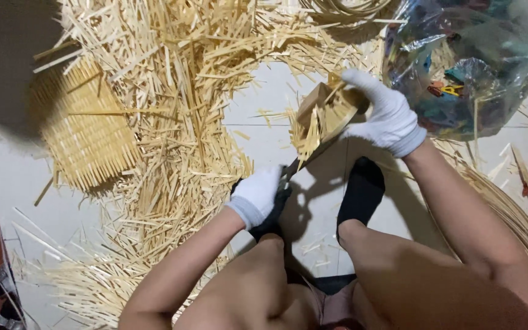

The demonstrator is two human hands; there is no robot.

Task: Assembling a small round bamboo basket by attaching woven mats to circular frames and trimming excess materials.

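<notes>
The tool gripped by the left hand (256,194) is mostly hidden inside the white glove; only a short dark length is seen running up to the bundle, and whether it is a knife or shears cannot be told. The top of the bundle of bamboo strips (320,119) is covered by the right hand (385,113), and the wooden block (314,98) beside it is only partly shown. The contents of the clear plastic bag (469,61) at the upper right are blurred into coloured patches. A grey shape fills the upper left corner and cannot be identified.

The work is done over a pale tiled floor (264,85), which is strewn with a thick litter of cut bamboo slivers (178,91). A woven bamboo mat (84,128) lies at the left, and curved bamboo strips (520,214) are cut off at the right edge. 2 feet in black socks (362,192) rest on the tiles between the bare knees.

The bundle is held above the floor, between the 2 hands, with its long axis running diagonally from upper right to lower left, its frayed ends pointing down toward the left hand. The right grip is clenched round the bundle's upper end; the left grip is clenched round the tool
</notes>
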